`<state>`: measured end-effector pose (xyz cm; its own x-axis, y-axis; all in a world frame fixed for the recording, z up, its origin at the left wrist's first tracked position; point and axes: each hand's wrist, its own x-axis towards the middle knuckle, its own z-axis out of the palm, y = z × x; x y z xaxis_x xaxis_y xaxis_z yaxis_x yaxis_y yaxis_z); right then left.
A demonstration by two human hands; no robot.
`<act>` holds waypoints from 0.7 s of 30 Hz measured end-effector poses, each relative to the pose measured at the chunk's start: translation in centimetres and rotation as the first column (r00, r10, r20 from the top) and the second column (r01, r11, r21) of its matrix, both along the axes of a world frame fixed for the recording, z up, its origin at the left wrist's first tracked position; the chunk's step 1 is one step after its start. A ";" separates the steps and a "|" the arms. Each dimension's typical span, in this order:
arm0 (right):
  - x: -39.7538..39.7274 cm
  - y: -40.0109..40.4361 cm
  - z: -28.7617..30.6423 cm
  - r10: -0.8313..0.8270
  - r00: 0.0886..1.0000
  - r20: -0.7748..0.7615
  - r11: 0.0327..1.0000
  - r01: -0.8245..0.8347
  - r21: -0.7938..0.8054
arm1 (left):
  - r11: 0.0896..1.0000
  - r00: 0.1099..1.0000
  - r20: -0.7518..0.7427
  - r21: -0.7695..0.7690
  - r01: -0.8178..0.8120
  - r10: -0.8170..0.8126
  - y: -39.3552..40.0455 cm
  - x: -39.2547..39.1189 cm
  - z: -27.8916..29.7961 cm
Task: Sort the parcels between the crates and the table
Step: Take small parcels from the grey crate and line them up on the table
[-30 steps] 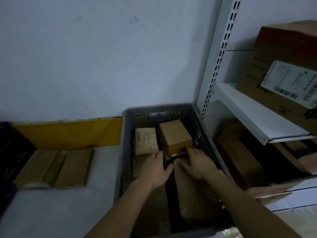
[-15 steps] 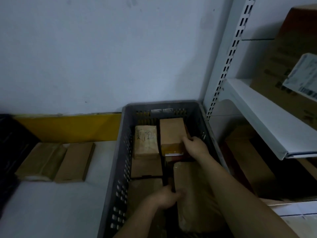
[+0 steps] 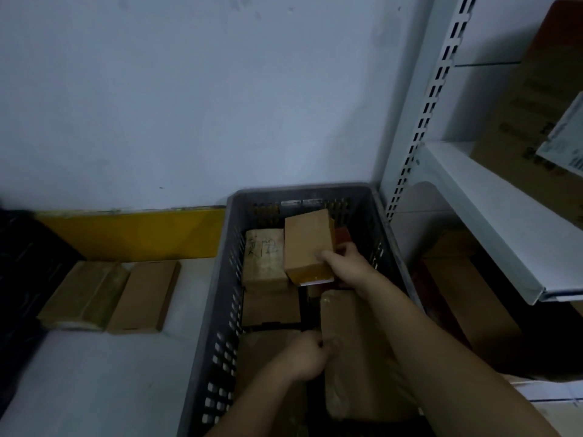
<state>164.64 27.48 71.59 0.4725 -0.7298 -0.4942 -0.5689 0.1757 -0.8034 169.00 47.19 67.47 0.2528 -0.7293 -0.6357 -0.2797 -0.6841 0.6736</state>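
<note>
A grey perforated crate stands against the wall, holding several brown parcels. My right hand grips a small cardboard box at its near right corner, thumb on its top, and the box sits tilted above the others. Beside it on the left lies a parcel with handwriting. My left hand is lower in the crate, fingers curled at the edge of a long wrapped parcel; what it holds is unclear. Two flat parcels lie on the white table.
A white metal shelf juts out at the right, carrying a large labelled carton. More cartons sit under it. A yellow strip runs along the wall, and a dark crate stands at the far left.
My right hand moved from the crate's middle to the small box and lifted its near end. My left hand drew back toward me, down to the long parcel's edge.
</note>
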 end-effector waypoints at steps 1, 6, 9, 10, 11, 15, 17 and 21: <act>-0.1 -0.1 0.4 -0.006 1.000 -0.005 1.000 0.006 -0.012 | 1.000 1.000 -0.014 0.012 -0.020 0.020 0.1 0.0 0.5; -2.1 -2.3 4.4 -0.044 0.997 0.060 0.980 0.055 -0.190 | 0.978 0.979 -0.028 -0.054 -0.201 0.200 0.8 0.8 4.4; -3.5 -2.6 7.7 -0.079 0.973 0.215 0.970 0.125 -0.210 | 0.965 0.974 -0.025 -0.136 -0.225 0.223 1.6 1.2 7.3; -3.8 -2.4 8.6 -0.076 0.967 0.243 0.965 0.133 -0.225 | 0.962 0.975 -0.022 -0.162 -0.222 0.221 2.0 1.6 8.2; -4.1 -2.1 9.6 -0.074 0.961 0.268 0.962 0.140 -0.236 | 0.957 0.974 -0.010 -0.183 -0.225 0.227 2.2 2.1 9.1; -4.3 -0.8 12.9 -0.127 0.915 0.383 0.953 0.220 -0.210 | 0.902 0.939 0.053 -0.302 -0.309 0.340 3.4 5.1 13.0; -3.9 0.1 14.4 -0.179 0.875 0.451 0.944 0.282 -0.173 | 0.865 0.915 0.055 -0.353 -0.356 0.399 4.5 6.9 15.1; -2.5 2.6 17.4 -0.260 0.790 0.555 0.918 0.380 -0.111 | 0.765 0.858 -0.052 -0.429 -0.481 0.511 8.1 10.8 19.2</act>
<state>162.19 30.05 89.00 0.3336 -0.9405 -0.0639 0.0033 0.0689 -0.9976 179.78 55.31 86.64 0.6817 -0.6786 -0.2734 -0.0322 -0.4012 0.9154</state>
